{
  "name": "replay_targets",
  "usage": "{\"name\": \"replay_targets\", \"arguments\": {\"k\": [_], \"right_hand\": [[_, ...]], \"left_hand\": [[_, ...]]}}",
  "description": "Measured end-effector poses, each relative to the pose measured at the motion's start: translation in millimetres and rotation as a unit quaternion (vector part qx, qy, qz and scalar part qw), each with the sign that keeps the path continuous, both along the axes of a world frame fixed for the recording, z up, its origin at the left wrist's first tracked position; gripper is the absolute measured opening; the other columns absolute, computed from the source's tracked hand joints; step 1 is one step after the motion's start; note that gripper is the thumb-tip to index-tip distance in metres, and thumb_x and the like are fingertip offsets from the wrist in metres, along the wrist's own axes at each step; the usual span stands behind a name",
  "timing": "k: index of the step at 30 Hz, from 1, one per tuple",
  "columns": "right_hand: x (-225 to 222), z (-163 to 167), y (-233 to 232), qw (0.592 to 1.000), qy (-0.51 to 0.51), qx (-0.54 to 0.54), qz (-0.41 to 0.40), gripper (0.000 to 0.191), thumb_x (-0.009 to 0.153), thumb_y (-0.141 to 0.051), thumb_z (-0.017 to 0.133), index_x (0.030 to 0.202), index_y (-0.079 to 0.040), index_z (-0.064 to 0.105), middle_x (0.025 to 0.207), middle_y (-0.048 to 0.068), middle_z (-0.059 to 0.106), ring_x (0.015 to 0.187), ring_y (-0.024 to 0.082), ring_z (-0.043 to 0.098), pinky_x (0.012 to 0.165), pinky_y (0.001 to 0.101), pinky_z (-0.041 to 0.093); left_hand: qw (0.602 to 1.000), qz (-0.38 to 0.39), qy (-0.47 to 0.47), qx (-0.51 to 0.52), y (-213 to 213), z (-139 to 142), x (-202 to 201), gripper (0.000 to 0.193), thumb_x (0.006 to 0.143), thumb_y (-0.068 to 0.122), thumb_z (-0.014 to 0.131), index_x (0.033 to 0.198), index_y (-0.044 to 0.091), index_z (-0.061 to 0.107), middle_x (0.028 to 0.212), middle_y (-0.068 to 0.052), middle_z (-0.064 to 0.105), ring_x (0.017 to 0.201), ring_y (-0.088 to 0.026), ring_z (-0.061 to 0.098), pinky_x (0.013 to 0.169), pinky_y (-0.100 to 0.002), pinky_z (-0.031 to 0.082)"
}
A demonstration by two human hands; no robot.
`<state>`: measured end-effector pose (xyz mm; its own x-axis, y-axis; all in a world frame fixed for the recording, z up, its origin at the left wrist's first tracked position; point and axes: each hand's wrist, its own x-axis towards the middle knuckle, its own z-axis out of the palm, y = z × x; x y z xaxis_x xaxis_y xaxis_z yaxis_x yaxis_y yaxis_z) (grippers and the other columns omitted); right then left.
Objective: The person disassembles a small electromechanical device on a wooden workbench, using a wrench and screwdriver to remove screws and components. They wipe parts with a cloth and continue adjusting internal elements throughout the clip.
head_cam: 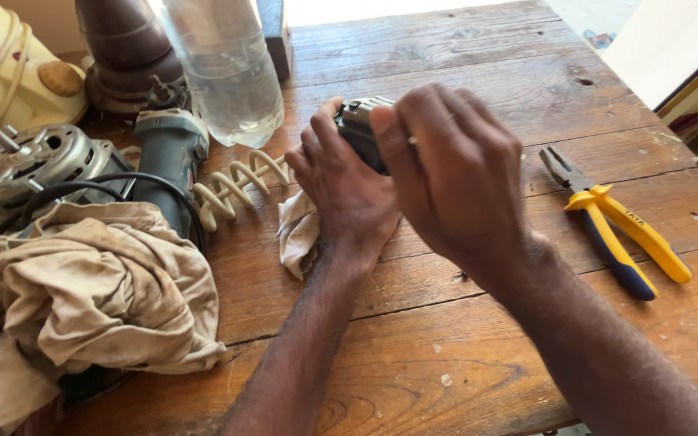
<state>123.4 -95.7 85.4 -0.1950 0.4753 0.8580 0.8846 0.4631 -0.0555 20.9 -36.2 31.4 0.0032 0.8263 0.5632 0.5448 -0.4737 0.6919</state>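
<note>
My left hand [341,190] and my right hand [454,173] both close around a small dark grey part [359,129] above the middle of the wooden table [446,347]. The right hand covers most of the part from the right and above. A small white cloth [296,230] sticks out from under my left hand, against its palm. A cream coiled cord [236,186] lies just left of the left hand.
Yellow-and-blue pliers [620,230] lie to the right. A clear plastic bottle [228,69], a green-grey power tool [170,157], a metal motor [30,161], a cream appliance [6,69] and a crumpled beige rag [82,299] crowd the left side.
</note>
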Motion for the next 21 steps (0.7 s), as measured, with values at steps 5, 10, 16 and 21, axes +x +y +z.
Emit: {"name": "replay_targets", "arguments": {"k": [5,10,16,21], "right_hand": [[-9,-6,2,0.999,-0.036,0.031,-0.008,0.028,0.116,-0.019,0.056,0.090,-0.008,0.059,0.076,0.004,0.059,0.065,0.017,0.054,0.055,0.0348,0.049],[-5,-18,3,1.000,-0.005,0.019,0.006,0.021,0.113,-0.016,0.056,0.093,-0.008,0.061,0.078,0.005,0.062,0.063,0.017,0.058,0.058,0.0362,0.053],[12,-25,-7,0.995,0.096,-0.010,0.039,0.013,0.121,-0.014,0.053,0.124,-0.001,0.053,0.096,0.011,0.070,0.090,0.019,0.075,0.077,0.0333,0.063],[13,-25,-10,0.984,0.163,-0.030,0.069,0.012,0.119,-0.012,0.054,0.125,-0.001,0.052,0.094,0.010,0.070,0.090,0.018,0.075,0.079,0.0328,0.063]], "left_hand": [[1.000,0.006,0.008,-0.012,4,-4,-1,0.093,0.080,0.052,0.081,0.145,0.007,0.033,0.125,-0.016,0.049,0.119,-0.030,0.044,0.105,-0.053,0.034],[0.999,0.011,0.028,0.029,8,-11,1,0.097,0.080,0.062,0.081,0.145,0.006,0.035,0.121,-0.012,0.050,0.121,-0.026,0.047,0.108,-0.054,0.035],[1.000,0.009,-0.009,-0.015,7,-17,3,0.118,0.064,0.084,0.080,0.143,0.008,0.038,0.121,-0.013,0.049,0.117,-0.027,0.044,0.099,-0.053,0.044],[1.000,0.001,-0.006,-0.008,4,-15,2,0.122,0.060,0.088,0.075,0.145,0.008,0.038,0.122,-0.013,0.049,0.118,-0.027,0.045,0.101,-0.054,0.043]]}}
